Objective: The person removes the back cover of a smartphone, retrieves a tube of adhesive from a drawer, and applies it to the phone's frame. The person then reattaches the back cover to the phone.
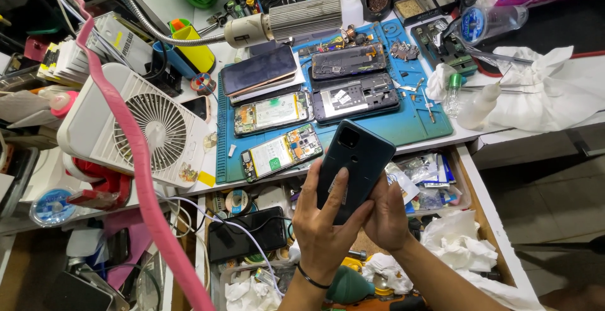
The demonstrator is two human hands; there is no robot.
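Both hands, the left hand (324, 223) and right hand (386, 213), have their fingers clamped on a dark smartphone (354, 163), back up, above the open drawer (469, 188) below the blue repair mat (409, 125).

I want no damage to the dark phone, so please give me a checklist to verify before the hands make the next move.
1. Both hands grip the dark teal phone with square camera block: ok; left hand lies over its back, right hand holds its edge.
2. Phone above the open drawer, not the blue rubber work mat: not ok, a drop lands among clutter.
3. Back cover fully seated: cannot tell.
4. Opened phones on the mat stay clear of the hands: ok.
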